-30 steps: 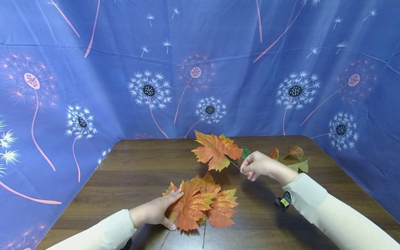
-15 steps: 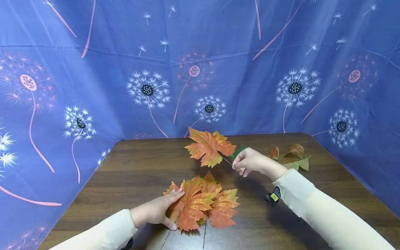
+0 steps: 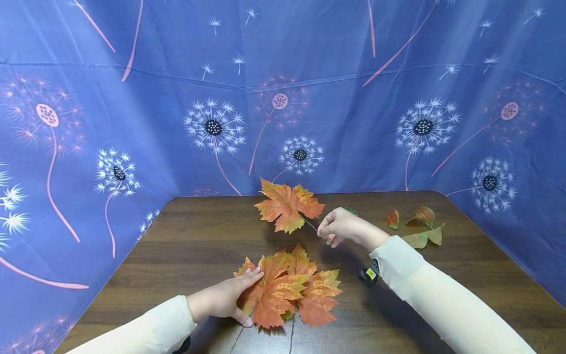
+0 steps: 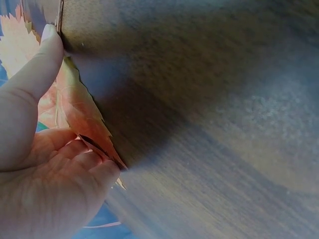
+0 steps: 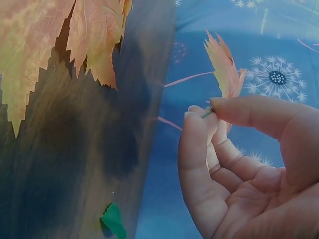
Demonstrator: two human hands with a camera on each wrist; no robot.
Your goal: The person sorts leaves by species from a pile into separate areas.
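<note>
In the head view my left hand (image 3: 227,297) rests on the left side of a pile of orange artificial maple leaves (image 3: 278,292). Its fingertips lie over the top leaf and its thumb is spread toward the near side; the left wrist view shows a leaf edge (image 4: 82,102) between thumb and fingers. My right hand (image 3: 342,227) pinches the thin stem of another orange maple leaf (image 3: 289,204) between thumb and forefinger. That leaf is raised above the table beyond the pile. In the right wrist view the stem end (image 5: 209,113) shows at the fingertips.
Small reddish and green leaves (image 3: 423,216) lie at the back right of the wooden table (image 3: 194,236). A green leaf (image 5: 113,220) shows near the table edge, mostly hidden behind the right hand in the head view. Patterned blue cloth (image 3: 345,113) hangs behind.
My right hand has moved left with the pinched maple leaf, uncovering more of the small leaves at the right. The left hand and the leaf pile stay in place.
</note>
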